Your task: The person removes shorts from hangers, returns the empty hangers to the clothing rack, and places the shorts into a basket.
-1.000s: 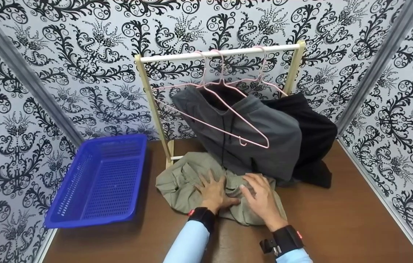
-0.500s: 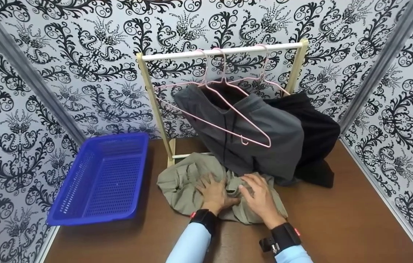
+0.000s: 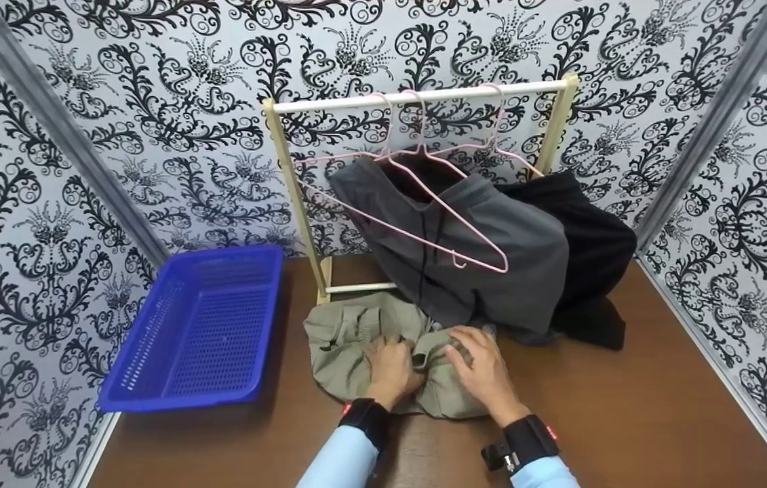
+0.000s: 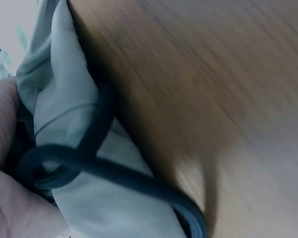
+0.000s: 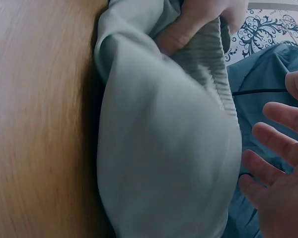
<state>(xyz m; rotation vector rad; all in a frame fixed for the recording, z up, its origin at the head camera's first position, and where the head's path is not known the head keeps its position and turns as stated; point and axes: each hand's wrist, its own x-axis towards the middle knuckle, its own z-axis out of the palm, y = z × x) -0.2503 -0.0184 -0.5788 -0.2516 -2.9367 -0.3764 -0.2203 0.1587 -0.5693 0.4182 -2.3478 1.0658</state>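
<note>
Khaki pants [image 3: 346, 369] with a gathered elastic waistband [image 5: 208, 64] lie crumpled on the brown table. My left hand [image 3: 391, 369] grips the cloth near their middle, its fingertips buried in folds; in the right wrist view its thumb [image 5: 176, 37] presses by the waistband. My right hand [image 3: 485, 369] hovers at the right side of the pants, and the right wrist view shows its fingers [image 5: 275, 141] spread and relaxed beside the cloth. A dark cord [image 4: 119, 171] loops over the fabric in the left wrist view.
Behind the pants stands a rack with a white rail [image 3: 451, 95] and several pink hangers [image 3: 454, 220]. Grey drawstring bottoms [image 3: 505, 237] and a black garment [image 3: 597, 234] hang there, reaching low. A blue plastic basket [image 3: 183, 403] sits at the left, near patterned walls.
My left hand's fingers, spread flat on the khaki pants before, have curled into the cloth. The pants' right edge has drawn in leftward. My right hand has hardly moved.
</note>
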